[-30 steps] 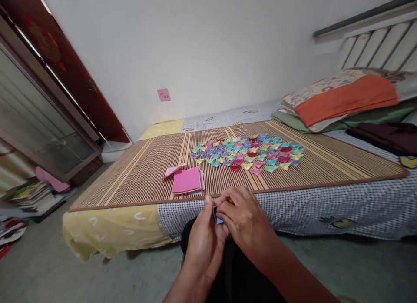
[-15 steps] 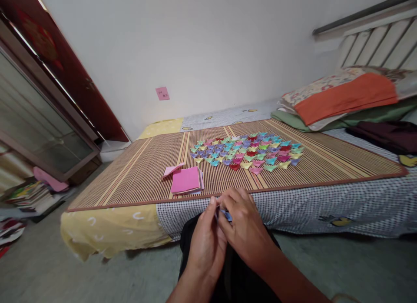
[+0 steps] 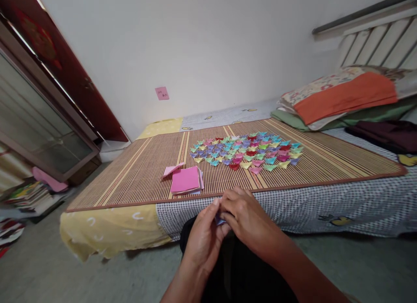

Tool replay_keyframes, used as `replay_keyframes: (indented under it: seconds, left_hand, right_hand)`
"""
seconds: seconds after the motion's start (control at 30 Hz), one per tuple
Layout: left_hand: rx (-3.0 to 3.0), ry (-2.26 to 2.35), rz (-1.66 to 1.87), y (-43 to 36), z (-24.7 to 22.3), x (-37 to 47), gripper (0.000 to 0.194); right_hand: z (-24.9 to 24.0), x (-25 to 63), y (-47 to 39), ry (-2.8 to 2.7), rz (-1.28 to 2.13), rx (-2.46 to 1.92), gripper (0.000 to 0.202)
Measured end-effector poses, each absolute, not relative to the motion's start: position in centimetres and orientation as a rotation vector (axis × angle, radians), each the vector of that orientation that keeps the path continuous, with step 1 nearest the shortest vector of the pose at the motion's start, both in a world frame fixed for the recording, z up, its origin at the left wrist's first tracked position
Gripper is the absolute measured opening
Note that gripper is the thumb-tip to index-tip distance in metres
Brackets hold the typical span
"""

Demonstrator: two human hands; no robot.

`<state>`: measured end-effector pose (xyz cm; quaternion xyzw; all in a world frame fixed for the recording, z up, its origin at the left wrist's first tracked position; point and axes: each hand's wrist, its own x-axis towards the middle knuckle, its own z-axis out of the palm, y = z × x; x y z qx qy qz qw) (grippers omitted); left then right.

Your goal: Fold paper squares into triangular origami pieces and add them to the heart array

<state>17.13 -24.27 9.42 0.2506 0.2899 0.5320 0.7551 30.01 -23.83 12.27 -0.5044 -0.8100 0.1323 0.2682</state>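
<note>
A small blue-purple piece of paper [image 3: 220, 219] is pinched between my two hands, just in front of the bed's near edge. My left hand [image 3: 206, 233] holds it from the left, thumb up. My right hand [image 3: 243, 214] grips it from the right with bent fingers, which hide much of it. Beyond my hands, several folded paper pieces in many colours [image 3: 250, 153] lie in rows on the striped mat [image 3: 137, 172]. A stack of square pink paper [image 3: 185, 180] rests on the mat to the left, with a folded pink sheet [image 3: 172, 169] beside it.
Folded bedding with an orange panel [image 3: 348, 98] and dark cloth [image 3: 386, 135] lie at the right. A yellow sheet [image 3: 114, 229] hangs over the bed's near left edge. Magazines [image 3: 29, 196] are stacked at the far left, near a glass-fronted cabinet [image 3: 39, 120].
My fingers have shifted slightly around the blue-purple paper, and my right hand has moved a little to the left. The papers on the mat have not moved.
</note>
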Motion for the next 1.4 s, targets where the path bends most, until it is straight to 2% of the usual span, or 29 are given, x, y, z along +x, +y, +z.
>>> replay_keyframes:
  seconds: [0.27, 0.43, 0.53, 0.77, 1.07, 1.4]
  left_hand:
    - [0.613, 0.624, 1.256, -24.6, 8.9, 18.1, 0.025]
    - [0.565, 0.636, 1.306, -24.2, 8.5, 17.8, 0.027]
    - [0.544, 0.622, 1.256, -23.8, 8.7, 17.2, 0.027]
    - [0.532, 0.61, 1.151, -23.4, 9.1, 16.2, 0.03]
    - [0.591, 0.561, 1.047, -23.6, 9.0, 15.9, 0.027]
    - [0.567, 0.563, 1.015, -23.7, 8.6, 15.3, 0.019]
  right_hand:
    - [10.3, 28.5, -24.1, -1.947, 0.259, -1.414, 0.02]
    - [10.4, 28.3, -24.2, -1.945, 0.32, -1.373, 0.016]
    - [11.0, 28.9, -24.2, -1.959, 0.405, -1.32, 0.014]
    - [11.5, 30.3, -23.8, -1.928, 0.513, -1.216, 0.026]
    - [11.8, 30.2, -23.3, -2.05, 0.429, -1.266, 0.02]
    - [10.6, 30.2, -22.9, -2.044, 0.413, -1.306, 0.023]
